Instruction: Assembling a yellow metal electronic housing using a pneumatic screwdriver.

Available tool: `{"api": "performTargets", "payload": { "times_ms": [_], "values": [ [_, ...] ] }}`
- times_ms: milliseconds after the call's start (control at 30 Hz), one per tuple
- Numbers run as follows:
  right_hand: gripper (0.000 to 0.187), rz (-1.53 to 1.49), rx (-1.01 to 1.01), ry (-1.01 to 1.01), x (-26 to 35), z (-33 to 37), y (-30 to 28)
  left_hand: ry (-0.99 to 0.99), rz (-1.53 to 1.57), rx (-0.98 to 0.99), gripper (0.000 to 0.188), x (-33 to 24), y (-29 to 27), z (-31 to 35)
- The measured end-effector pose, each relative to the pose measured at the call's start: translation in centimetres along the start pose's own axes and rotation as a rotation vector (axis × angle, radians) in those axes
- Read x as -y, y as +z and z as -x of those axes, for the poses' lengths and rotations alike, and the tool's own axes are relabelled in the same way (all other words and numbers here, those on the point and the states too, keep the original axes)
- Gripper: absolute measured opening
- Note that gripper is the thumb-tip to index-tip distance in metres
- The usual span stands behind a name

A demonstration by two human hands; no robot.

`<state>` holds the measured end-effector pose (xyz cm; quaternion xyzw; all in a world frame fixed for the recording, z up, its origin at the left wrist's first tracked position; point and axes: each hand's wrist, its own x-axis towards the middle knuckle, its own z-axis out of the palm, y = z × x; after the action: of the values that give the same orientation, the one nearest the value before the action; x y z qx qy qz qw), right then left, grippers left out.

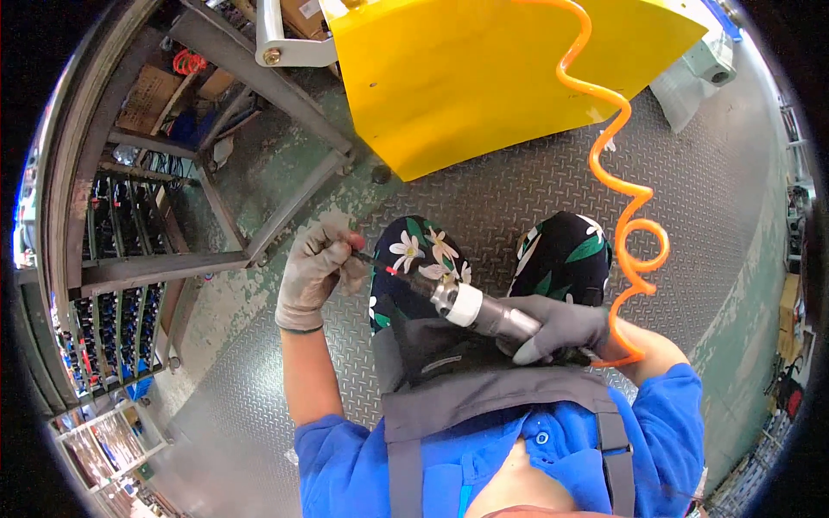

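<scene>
My right hand point(557, 328), in a dark grey glove, is wrapped round the body of an air screwdriver point(496, 317) with a silver barrel and a white band. The tool lies slantwise above my lap, its nose toward the left. From the nose runs a thin dark bit point(380, 263) with a small red band. My left hand point(318, 266), in a pale grey glove with a bare fingertip showing, is pinched together at the bit's far end. Whether it grips the bit's tip or a small part there is hidden by the fingers. An orange coiled air hose point(643, 242) reaches the tool beside my right wrist.
A large yellow panel point(484, 86) stands ahead of my knees, with a grey bracket point(298, 53) at its left. Left of me is a metal frame rack point(164, 268) with cartons and dark parts. Under me lies diamond-plate flooring point(691, 181).
</scene>
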<state>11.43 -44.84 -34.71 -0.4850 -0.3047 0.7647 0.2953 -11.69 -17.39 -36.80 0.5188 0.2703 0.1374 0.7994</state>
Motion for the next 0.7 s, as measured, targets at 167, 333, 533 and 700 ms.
{"api": "performTargets", "payload": {
  "times_ms": [167, 333, 533, 700],
  "values": [
    [0.068, 0.095, -0.389, -0.366, -2.0, -2.5, 2.4, 0.139, 0.124, -0.112, 0.033, 0.1, 0.9, -2.4],
    [0.047, -0.221, -0.449, -0.030, -4.2, -3.8, 2.7, 0.155, 0.063, -0.044, 0.032, -0.8, 3.1, -4.5],
    [0.034, -0.436, -0.385, 0.149, -6.2, -5.1, 1.7, 0.089, -0.034, -0.007, 0.026, -2.2, 4.8, -5.7],
    [0.039, -0.430, -0.381, -0.054, -7.9, -5.8, 1.4, 0.083, -0.094, -0.033, 0.029, -2.4, 5.2, -6.4]
  ]
}}
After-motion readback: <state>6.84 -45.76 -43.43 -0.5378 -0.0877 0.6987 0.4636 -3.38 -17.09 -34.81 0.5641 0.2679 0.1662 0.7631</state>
